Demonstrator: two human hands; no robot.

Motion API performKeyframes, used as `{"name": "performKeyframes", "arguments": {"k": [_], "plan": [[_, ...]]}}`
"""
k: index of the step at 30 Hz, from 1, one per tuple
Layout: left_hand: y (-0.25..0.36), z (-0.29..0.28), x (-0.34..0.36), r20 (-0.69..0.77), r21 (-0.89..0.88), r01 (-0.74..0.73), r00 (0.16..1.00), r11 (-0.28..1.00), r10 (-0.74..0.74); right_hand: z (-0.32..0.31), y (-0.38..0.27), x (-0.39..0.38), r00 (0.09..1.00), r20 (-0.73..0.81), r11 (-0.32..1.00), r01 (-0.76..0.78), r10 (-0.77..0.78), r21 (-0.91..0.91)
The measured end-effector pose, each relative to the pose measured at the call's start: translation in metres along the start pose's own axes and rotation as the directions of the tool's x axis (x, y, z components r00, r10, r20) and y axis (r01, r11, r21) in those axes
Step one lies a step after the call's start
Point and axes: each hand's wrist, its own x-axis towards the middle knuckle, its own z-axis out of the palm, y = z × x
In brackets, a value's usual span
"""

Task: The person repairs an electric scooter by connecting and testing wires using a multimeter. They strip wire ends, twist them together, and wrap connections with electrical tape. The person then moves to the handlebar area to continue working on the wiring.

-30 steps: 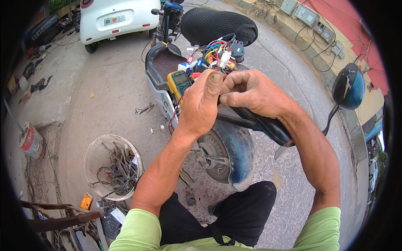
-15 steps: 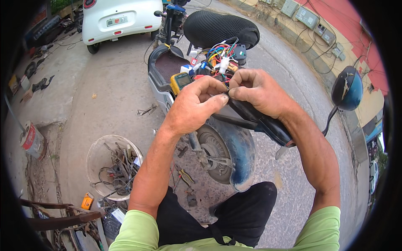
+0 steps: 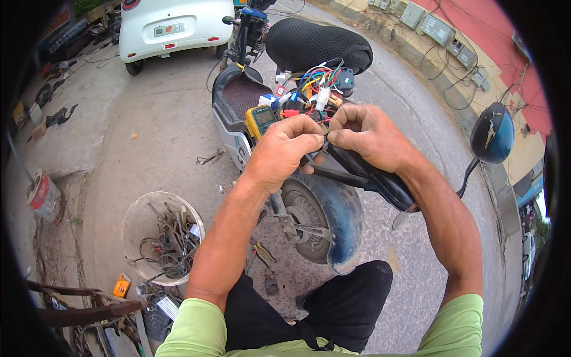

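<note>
Close together over the rear of an electric scooter, both my hands pinch at fingertip level. My left hand (image 3: 286,146) has thumb and forefinger pressed together, its other fingers partly showing below. Facing it, my right hand (image 3: 373,138) pinches likewise, almost touching the left fingertips. Whatever small dark thing lies between them is too small to name. Just beyond sits a tangle of coloured wires (image 3: 318,77) with a white connector (image 3: 322,99). A yellow multimeter (image 3: 259,121) rests by my left hand. Under my right hand runs a black plastic body part (image 3: 376,181).
The scooter's black seat (image 3: 318,44) lies beyond the wires; its rear wheel (image 3: 304,217) and blue mudguard (image 3: 345,235) are below. Pliers (image 3: 262,252) lie on the ground. A bucket of tools (image 3: 128,229) stands left, a mirror (image 3: 492,132) right, a white car (image 3: 175,30) behind.
My hands keep nearly the same place and pinch. The lower fingers of my left hand have opened out beneath its thumb. The scooter and wires appear slightly shifted in view.
</note>
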Motion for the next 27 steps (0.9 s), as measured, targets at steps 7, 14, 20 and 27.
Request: {"name": "performKeyframes", "arguments": {"k": [7, 14, 20, 27], "plan": [[-0.002, -0.007, 0.003, -0.037, -0.131, -0.04, 0.999, 0.991, 0.036, -0.002, 0.0, -0.002, 0.994, -0.08, 0.971, -0.055, 0.076, 0.231], [-0.006, -0.003, 0.004, 0.023, -0.2, -0.146, 0.988, 0.969, 0.153, 0.0, -0.002, 0.001, 0.994, -0.013, 0.994, -0.107, 0.107, -0.005], [-0.011, -0.002, 0.007, 0.006, -0.23, -0.172, 0.984, 0.958, 0.178, 0.003, -0.001, -0.002, 0.982, -0.159, 0.995, -0.098, 0.1, 0.02], [-0.018, -0.001, 0.016, -0.024, -0.235, -0.149, 0.989, 0.961, 0.147, -0.001, 0.004, -0.001, 0.989, -0.146, 1.0, -0.025, 0.028, 0.017]]}}
